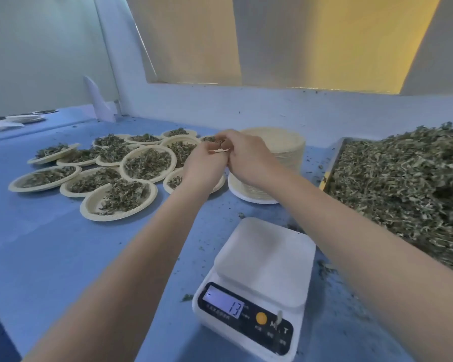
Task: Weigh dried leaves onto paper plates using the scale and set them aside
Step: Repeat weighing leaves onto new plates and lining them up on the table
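About a dozen filled plates [147, 163] crowd the table's far left; scale [262, 278] bare; both hands [220, 158] pinch one plate's [221, 151] rim off the stack [285, 150]; leaf pile [403, 189] remains large.

blue table [50, 244], yellow window blind [324, 40], white paper sheets [0, 126].
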